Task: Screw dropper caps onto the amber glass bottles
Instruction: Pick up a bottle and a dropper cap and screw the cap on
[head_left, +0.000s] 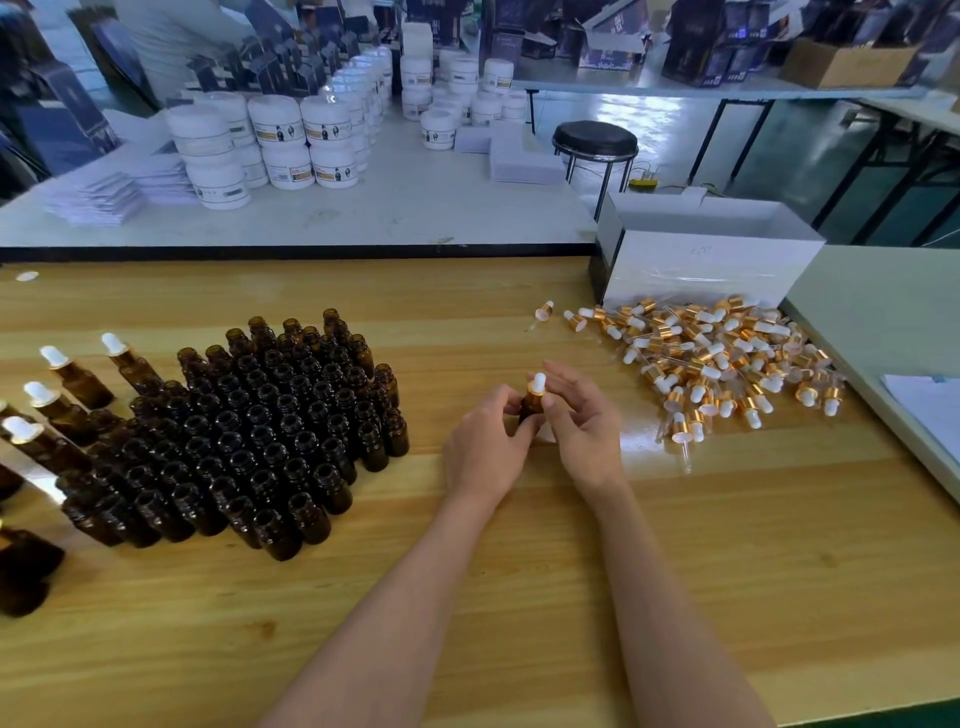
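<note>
- On the bench (519, 597) I see a large block of uncapped amber bottles (249, 431); most of the work remains.
- Loose dropper caps (717, 364) lie heaped on the right.
- A few capped bottles (72, 379) stand far left.
- The left hand (485, 447) grips the centre bottle (531, 408), and the right hand (584, 421) pinches its fitted cap (537, 385).

You won't get any readable text here: labels on the white jars (275, 122) at far left, print on the dark cartons (711, 57) at far right, and a faint scribble on the white box (701, 270) at right are all too blurred.
</note>
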